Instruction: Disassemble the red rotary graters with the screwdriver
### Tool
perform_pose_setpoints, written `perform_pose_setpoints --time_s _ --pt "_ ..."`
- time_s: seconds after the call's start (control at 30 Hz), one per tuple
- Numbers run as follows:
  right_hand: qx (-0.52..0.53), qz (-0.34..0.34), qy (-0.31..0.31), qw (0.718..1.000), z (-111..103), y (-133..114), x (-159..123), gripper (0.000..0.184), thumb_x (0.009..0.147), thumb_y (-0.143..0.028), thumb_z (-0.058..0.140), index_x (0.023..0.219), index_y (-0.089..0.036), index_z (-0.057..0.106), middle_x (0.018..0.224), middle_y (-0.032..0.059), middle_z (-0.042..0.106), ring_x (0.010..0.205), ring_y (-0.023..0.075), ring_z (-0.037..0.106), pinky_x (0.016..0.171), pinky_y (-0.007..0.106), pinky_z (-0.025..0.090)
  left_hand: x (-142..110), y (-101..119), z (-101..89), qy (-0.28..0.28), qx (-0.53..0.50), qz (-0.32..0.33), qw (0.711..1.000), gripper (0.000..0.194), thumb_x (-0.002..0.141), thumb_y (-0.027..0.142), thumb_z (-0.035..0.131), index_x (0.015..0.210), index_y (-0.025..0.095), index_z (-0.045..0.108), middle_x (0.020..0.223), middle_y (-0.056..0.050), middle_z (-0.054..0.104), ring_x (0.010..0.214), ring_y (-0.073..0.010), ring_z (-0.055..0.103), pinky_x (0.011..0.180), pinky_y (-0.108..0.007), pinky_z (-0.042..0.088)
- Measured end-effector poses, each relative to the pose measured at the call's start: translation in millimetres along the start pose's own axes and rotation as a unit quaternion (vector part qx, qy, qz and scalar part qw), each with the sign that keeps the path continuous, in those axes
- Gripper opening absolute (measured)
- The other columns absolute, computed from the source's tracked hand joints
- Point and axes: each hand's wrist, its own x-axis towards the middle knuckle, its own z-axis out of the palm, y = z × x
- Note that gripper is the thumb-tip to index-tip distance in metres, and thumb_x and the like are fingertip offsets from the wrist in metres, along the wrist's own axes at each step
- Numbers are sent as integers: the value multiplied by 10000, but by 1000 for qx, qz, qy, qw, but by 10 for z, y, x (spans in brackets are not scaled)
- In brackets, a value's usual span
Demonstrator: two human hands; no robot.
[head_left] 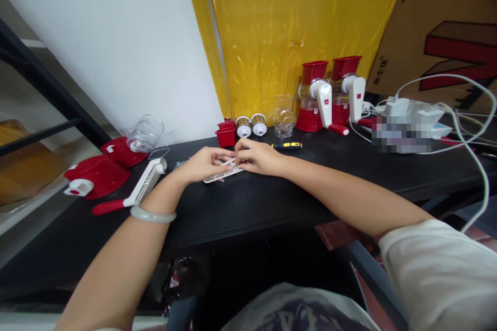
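Observation:
A flat white plastic part [214, 176], long and narrow, lies low over the black table between my hands. My left hand [205, 164] grips it from the left, thumb in front and fingers behind. At its right end, my right hand [255, 157] has its fingers curled and pinched down on the part; whether they hold something small there is hidden. Just behind my hands stand the red hopper pieces [225, 134]. A black-and-yellow screwdriver handle [287, 146] lies beyond my right hand.
Two red-and-white rotary graters [312, 98] stand at the back, beside two grater drums [251, 126] and a clear plastic housing [283, 116]. To the left are red bases [97, 178] and a white crank handle [145, 183] with a red grip. White cables and chargers [415, 111] clutter the right.

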Motion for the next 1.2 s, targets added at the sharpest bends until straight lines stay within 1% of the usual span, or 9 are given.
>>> perform_pose_setpoints --time_s 0.13,0.3,0.43,0.6,0.7,0.8,0.93,1.07,1.2 --pt "6 -1 -2 1000 16 12 -8 82 832 -195 605 883 -201 669 1054 54 532 887 137 566 737 261 441 0 4 16 8 13 5 1000 563 632 291 807 1166 165 677 903 -88 760 732 -207 710 675 -362 597" --pt "-25 -3 11 1000 39 -13 -13 80 843 -224 603 883 -198 668 1050 62 539 913 147 556 718 261 431 -4 10 24 14 22 13 1000 563 644 325 798 1165 151 677 945 -99 756 742 -209 708 677 -360 595" --pt "-78 -6 23 997 50 -39 -11 93 866 -264 591 882 -201 657 1044 67 556 941 163 542 657 257 396 -2 1 10 13 51 18 998 536 677 356 773 1159 143 680 951 -100 757 702 -181 696 651 -317 584" --pt "-152 -11 37 988 51 -83 -6 156 895 -304 566 972 -199 651 1038 74 588 943 174 531 579 255 343 0 12 8 13 59 7 998 570 684 372 768 1193 135 662 916 -92 761 628 -152 675 620 -287 569" --pt "-196 -16 30 980 67 -118 -1 186 917 -310 531 973 -192 664 1049 81 598 929 178 528 553 265 332 7 15 18 12 64 17 998 533 692 368 761 1166 141 673 939 -86 760 661 -154 682 642 -289 574" --pt "-222 -23 13 975 86 -140 8 235 939 -307 491 948 -173 684 1031 94 613 902 185 525 580 283 363 20 2 23 9 75 31 997 496 698 375 750 1130 140 687 966 -89 758 729 -176 697 690 -319 584" --pt "-209 -33 9 977 98 -128 11 282 946 -332 485 930 -166 713 992 96 641 890 191 541 637 300 408 31 -25 16 24 85 30 996 497 693 379 749 1118 129 689 993 -100 755 797 -207 711 750 -357 583" --pt "-152 -38 41 987 123 -84 -4 305 950 -363 479 941 -191 729 985 83 657 892 180 559 705 297 444 36 -35 9 23 85 29 996 514 689 368 758 1143 138 683 1001 -103 754 806 -215 715 738 -352 585" --pt "-74 -13 69 995 157 -41 -16 223 916 -342 550 874 -226 737 976 54 659 894 166 562 780 294 459 39 -29 16 24 83 30 996 473 652 357 789 1069 147 715 1006 -97 754 841 -226 715 768 -361 585"
